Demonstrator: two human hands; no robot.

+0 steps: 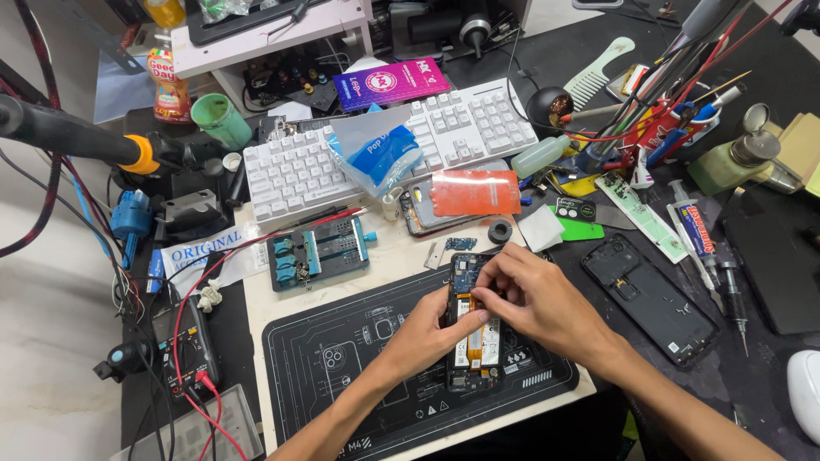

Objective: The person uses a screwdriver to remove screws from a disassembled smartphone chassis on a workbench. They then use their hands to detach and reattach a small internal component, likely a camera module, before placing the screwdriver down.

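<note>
Two hands working on an opened phone on the repair mat.

The left hand is gripping the opened phone by its edge on the black mat; the right hand is pinching a small part near its top. It looks light, stiff and fragile inside, so hold it by the frame.

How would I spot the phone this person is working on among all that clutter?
Find the white keyboard, then drop to the dark repair mat below it. The opened phone lies on the mat under both hands, its innards and orange strip exposed, unlike the empty black back cover lying to its right.
</note>
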